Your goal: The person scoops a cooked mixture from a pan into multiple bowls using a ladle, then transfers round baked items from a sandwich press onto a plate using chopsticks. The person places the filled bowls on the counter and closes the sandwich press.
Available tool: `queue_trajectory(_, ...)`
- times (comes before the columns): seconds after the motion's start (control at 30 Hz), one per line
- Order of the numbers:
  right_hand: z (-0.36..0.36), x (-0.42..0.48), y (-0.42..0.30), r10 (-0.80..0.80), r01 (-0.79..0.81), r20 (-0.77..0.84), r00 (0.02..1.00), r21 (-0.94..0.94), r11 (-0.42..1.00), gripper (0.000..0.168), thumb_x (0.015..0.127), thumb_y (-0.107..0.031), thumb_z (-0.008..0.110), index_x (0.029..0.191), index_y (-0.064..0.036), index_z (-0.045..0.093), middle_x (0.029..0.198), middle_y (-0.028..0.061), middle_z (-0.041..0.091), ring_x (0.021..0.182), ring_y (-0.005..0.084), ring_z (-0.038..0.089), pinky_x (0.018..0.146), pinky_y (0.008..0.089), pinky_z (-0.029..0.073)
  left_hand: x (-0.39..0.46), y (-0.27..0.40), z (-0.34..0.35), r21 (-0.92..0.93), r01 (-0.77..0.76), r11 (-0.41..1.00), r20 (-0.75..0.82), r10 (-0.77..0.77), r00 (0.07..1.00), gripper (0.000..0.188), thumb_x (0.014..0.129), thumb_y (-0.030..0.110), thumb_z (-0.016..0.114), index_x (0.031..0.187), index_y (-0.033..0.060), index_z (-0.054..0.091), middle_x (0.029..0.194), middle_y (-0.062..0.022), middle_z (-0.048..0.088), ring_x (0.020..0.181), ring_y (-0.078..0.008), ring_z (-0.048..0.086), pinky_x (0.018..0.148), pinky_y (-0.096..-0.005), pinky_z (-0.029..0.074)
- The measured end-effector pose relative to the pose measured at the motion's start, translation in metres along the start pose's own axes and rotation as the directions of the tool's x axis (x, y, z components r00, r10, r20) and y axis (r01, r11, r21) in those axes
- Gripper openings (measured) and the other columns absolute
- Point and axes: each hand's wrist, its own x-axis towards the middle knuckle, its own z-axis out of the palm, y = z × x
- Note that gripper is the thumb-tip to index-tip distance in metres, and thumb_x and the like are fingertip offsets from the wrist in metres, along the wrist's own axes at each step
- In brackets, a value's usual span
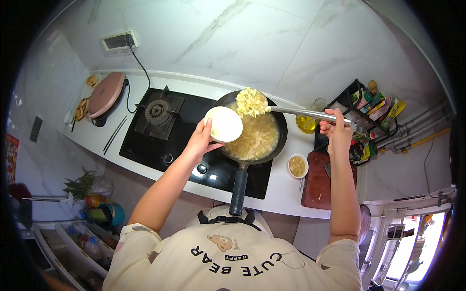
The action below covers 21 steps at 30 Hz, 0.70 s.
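Observation:
My left hand (201,141) grips a white bowl (223,124) by its rim, tilted so that I see its pale inside. It hangs over the left edge of a dark wok (280,145) on the gas hob. In my right hand (336,129) is the metal handle of a ladle (304,112). The ladle's head, heaped with chopped yellowish-white food (252,102), is above the far part of the wok. Cloudy broth with pale pieces (253,140) fills the wok, whose black handle (239,192) points towards me.
A filled small bowl (297,166) stands right of the hob, beside a reddish-brown cutting board (316,182). Behind are an oil container (305,123) and a black condiment rack (358,96). To the left are an unused burner (158,112), chopsticks (114,135) and a pink electric griddle (106,94).

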Motion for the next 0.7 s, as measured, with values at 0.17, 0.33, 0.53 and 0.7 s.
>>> queue_trajectory(0.17, 0.011, -0.002, -0.015, 0.001, 0.000, 0.031, 1.000, -0.026, 1.000, 0.032, 0.092, -0.027, 0.053, 0.092, 0.004, 0.063, 0.064, 0.0093, 0.059, 0.049, 0.0119, 0.057, 0.047, 0.0229, 0.048, 0.035, 0.010, 0.026, -0.019, -0.015, 1.000, 0.017, 0.016, 1.000, 0.050, 0.097, 0.044, 0.035, 0.137, 0.0146, 0.031, 0.130, -0.0089, 0.045, 0.111, -0.0223, 0.053, 0.076, -0.0327, 0.057)
queue_trajectory(0.33, 0.018, -0.016, -0.014, -0.020, 0.029, 0.088, 0.996, -0.112, 0.993, 0.029, 0.091, -0.025, 0.057, 0.090, 0.003, 0.063, 0.067, 0.0099, 0.061, 0.052, 0.0118, 0.059, 0.046, 0.0241, 0.050, 0.045, 0.022, 0.050, -0.024, -0.002, 1.000, 0.020, 0.002, 1.000, 0.048, 0.097, 0.045, 0.033, 0.135, 0.0156, 0.034, 0.126, -0.0073, 0.047, 0.107, -0.0201, 0.056, 0.073, -0.0324, 0.058)
queue_trajectory(0.53, 0.040, -0.057, -0.022, -0.218, 0.269, 0.244, 0.945, -0.197, 0.943, 0.012, 0.082, -0.007, 0.067, 0.091, 0.000, 0.065, 0.081, 0.0063, 0.064, 0.066, 0.0102, 0.060, 0.052, 0.0227, 0.052, 0.049, 0.018, 0.054, -0.039, -0.030, 0.999, 0.042, 0.031, 0.999, 0.048, 0.098, 0.044, 0.030, 0.136, 0.0144, 0.032, 0.126, -0.0082, 0.047, 0.107, -0.0215, 0.056, 0.073, -0.0329, 0.058)
queue_trajectory(0.7, 0.040, -0.072, -0.031, -0.572, 0.839, 0.627, 0.529, -0.284, 0.464, 0.018, 0.074, -0.001, 0.071, 0.090, -0.006, 0.066, 0.090, 0.0087, 0.063, 0.070, 0.0175, 0.062, 0.053, 0.0266, 0.049, 0.051, 0.015, 0.054, -0.104, -0.019, 0.994, 0.079, 0.027, 0.996, 0.048, 0.099, 0.043, 0.028, 0.137, 0.0134, 0.031, 0.126, -0.0098, 0.048, 0.106, -0.0233, 0.058, 0.075, -0.0340, 0.058)
